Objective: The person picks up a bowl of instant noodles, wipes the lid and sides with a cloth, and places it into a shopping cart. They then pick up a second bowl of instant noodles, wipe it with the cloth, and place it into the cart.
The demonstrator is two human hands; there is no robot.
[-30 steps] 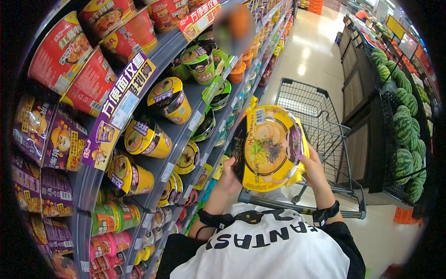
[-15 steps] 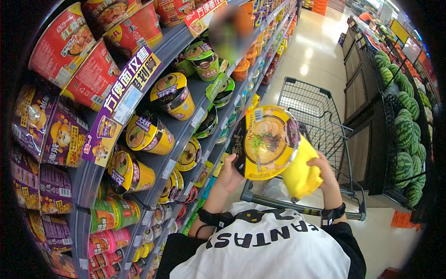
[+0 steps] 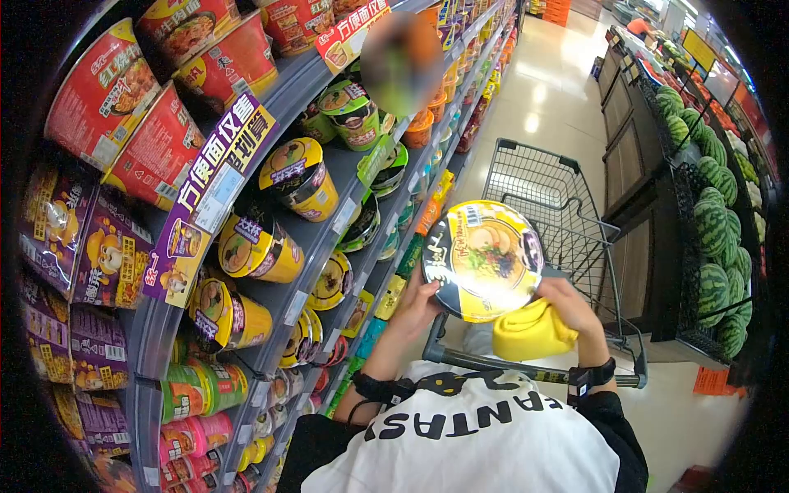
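I hold an instant noodle bowl (image 3: pixel 486 261) in front of my chest, its round yellow and black lid facing up at me with glare on the lower part. My left hand (image 3: pixel 417 309) grips the bowl's left edge, thumb at the rim. Bunched in my right hand (image 3: pixel 569 309) is a yellow cloth (image 3: pixel 534 330), held against the lower right of the bowl. The fingers of that hand reach up to the rim, and the bowl's underside is hidden.
Shelves (image 3: pixel 283 304) of noodle cups run along my left. A wire shopping cart (image 3: pixel 534 177) stands just ahead, its handle (image 3: pixel 493 367) below the bowl. Across the aisle, watermelons (image 3: pixel 713 226) fill a dark produce stand (image 3: pixel 633 214).
The bowl's lid has turned to face me more squarely, and the bowl has shifted slightly right. The yellow cloth has moved from along the bowl's right side to under its lower right edge.
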